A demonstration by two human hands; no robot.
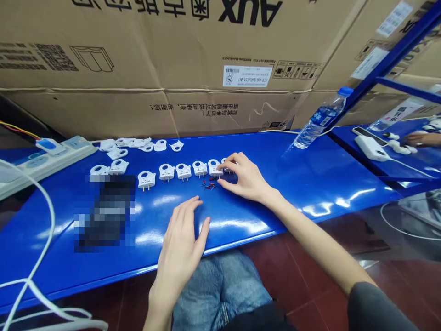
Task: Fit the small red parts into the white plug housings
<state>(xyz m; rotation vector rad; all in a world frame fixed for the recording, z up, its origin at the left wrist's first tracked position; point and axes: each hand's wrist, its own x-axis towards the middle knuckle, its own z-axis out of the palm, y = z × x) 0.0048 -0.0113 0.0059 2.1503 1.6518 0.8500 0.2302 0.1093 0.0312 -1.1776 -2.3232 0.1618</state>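
Note:
White two-pin plugs with a ring-shaped handle (183, 172) stand in a row on the blue table. My right hand (246, 179) hovers at the right end of this row, thumb and index finger apart. Its index fingertip overlaps a white plug (214, 167) and partly hides another behind the fingers; contact is unclear. Just below lie several tiny red parts with thin legs (208, 184), close to the thumb. My left hand (182, 234) rests flat near the table's front edge, fingers stretched out and holding nothing.
More white plugs and ring pieces (138, 143) lie at the back left, beside a power strip (44, 161). A blurred dark object (110, 211) is at left. A water bottle (322, 120) leans by the blue frame. Behind stands a cardboard box (193, 69). Another person's hand (423, 139) is far right.

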